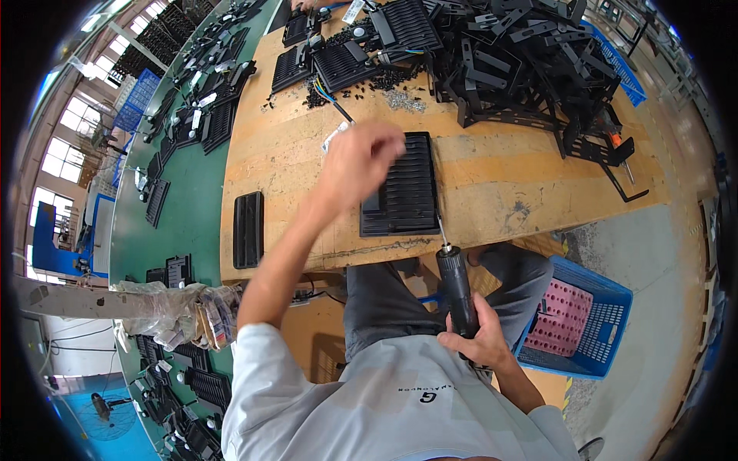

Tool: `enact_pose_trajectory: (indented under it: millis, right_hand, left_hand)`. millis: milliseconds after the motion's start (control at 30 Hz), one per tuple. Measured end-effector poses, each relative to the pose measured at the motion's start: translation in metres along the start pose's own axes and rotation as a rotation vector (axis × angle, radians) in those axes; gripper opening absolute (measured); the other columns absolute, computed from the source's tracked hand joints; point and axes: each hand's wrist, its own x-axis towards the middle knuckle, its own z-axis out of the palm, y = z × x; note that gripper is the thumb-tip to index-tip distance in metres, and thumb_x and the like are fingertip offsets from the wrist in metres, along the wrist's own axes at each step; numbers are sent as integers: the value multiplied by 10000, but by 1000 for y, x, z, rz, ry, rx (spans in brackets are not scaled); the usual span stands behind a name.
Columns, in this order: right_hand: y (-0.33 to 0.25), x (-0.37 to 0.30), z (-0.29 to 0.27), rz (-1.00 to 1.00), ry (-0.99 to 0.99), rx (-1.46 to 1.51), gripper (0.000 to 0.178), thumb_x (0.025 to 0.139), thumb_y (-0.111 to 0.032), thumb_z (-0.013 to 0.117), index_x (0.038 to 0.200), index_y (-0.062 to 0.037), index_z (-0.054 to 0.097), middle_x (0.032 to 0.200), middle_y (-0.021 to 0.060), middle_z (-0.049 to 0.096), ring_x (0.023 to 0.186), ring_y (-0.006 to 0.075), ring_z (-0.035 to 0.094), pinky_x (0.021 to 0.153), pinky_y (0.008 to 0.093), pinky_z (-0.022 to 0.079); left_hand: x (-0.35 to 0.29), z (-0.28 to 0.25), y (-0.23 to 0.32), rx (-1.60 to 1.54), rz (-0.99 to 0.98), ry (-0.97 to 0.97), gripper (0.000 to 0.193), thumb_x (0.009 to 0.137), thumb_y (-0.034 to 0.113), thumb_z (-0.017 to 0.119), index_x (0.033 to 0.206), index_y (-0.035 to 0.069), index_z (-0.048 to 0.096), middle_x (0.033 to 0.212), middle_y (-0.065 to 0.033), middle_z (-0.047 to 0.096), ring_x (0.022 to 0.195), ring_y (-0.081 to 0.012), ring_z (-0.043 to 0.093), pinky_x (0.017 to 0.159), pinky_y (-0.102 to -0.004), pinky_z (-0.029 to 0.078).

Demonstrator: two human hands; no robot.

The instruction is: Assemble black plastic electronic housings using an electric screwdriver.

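A black finned lamp housing lies flat near the table's front edge. Above its left side is my left hand, slightly blurred, with its fingers curled in; whatever they may pinch is too small to make out. My right hand is wrapped round a black electric screwdriver in front of the table. Its thin bit points away from me, beside the housing's near right corner; I cannot tell whether they touch. Behind my left hand, a cable with coloured wires and a small white packet show.
Black metal brackets are heaped at the far right. More finned housings, small black parts and loose screws lie at the back. A black tray lies at left. A blue crate stands on the floor at right.
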Motion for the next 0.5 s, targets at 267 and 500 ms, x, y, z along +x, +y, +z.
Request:
enact_pose_trajectory:
  millis: [267,500]
  right_hand:
    - [15,-5,-9,34,41,-9,615,749,-73,839,1241,-20,474,769,17,589,581,80,575,532,247,467]
    - [17,-10,-18,138,85,9,700,735,-231,887,1293,-21,521,805,0,582,722,87,561,676,264,479]
  left_hand:
    - [120,36,-102,602,-125,-281,182,794,-30,605,920,7,731,948,-254,712,954,-412,700,824,-480,569]
    - [121,46,-134,442,-74,-298,139,763,43,646,826,103,755,873,-180,730,885,-383,709,802,-442,570]
